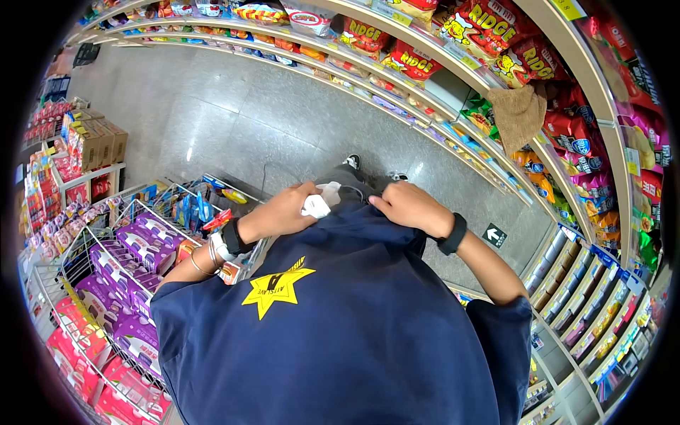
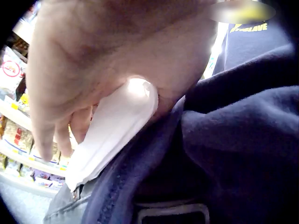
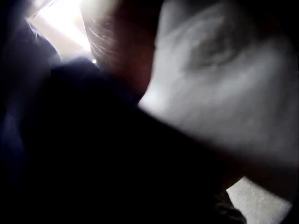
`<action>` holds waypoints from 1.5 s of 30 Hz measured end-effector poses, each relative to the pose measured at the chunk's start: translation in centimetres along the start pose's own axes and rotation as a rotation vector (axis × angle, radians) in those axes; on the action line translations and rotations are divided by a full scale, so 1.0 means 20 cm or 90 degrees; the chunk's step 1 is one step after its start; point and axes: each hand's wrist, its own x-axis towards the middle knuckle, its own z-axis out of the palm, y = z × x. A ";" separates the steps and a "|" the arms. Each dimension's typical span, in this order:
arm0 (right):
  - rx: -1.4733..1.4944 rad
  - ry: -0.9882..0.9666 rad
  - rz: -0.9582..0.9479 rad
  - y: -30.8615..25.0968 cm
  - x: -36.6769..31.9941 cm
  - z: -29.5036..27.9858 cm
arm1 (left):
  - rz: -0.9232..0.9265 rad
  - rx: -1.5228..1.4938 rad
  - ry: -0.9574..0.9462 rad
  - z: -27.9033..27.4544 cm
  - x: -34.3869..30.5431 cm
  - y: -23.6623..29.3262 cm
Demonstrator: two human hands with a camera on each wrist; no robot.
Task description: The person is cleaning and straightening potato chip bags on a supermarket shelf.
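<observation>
Where white flat packet (image 1: 316,206) lies: gripped in left hand (image 1: 280,212), touching navy shirt hem (image 1: 354,221).
Right hand (image 1: 411,207): clutches that hem, just beside.

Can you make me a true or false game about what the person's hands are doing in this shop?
1. The left hand holds a white packet. True.
2. The right hand reaches up to the snack shelves. False: it grips the hem of the navy shirt at the waist.
3. The navy shirt has a yellow star on it. True.
4. The wire basket beside the person is full of green boxes. False: it holds purple packs.
</observation>
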 end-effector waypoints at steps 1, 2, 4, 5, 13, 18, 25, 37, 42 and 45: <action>-0.089 0.096 0.002 -0.02 0.03 0.02 | 0.035 0.019 0.006 0.01 0.02 -0.02; -0.131 0.171 0.017 -0.04 0.04 0.02 | 0.032 -0.024 -0.003 0.03 0.04 -0.03; -0.140 0.156 -0.051 -0.03 0.12 0.03 | 0.025 -0.108 -0.021 0.05 0.08 -0.03; -0.138 0.127 -0.087 0.00 0.17 0.06 | 0.027 -0.104 0.000 0.06 0.09 -0.03; -0.120 0.116 -0.087 0.12 0.41 0.24 | 0.065 -0.039 0.209 0.10 0.08 0.03; -0.121 0.024 0.068 0.08 0.36 0.21 | 0.201 -0.061 -0.023 0.09 0.06 0.03; -0.121 0.005 0.046 0.18 0.37 0.19 | 0.214 -0.091 -0.184 0.06 0.24 -0.01; -0.083 0.294 0.056 0.19 0.39 0.33 | -0.046 0.096 -0.266 0.03 0.37 0.18; -0.067 0.315 0.067 0.21 0.38 0.34 | -0.049 0.147 -0.369 0.15 0.51 0.16; -0.063 0.347 0.077 0.20 0.36 0.35 | 0.145 0.087 -0.291 0.26 0.55 0.03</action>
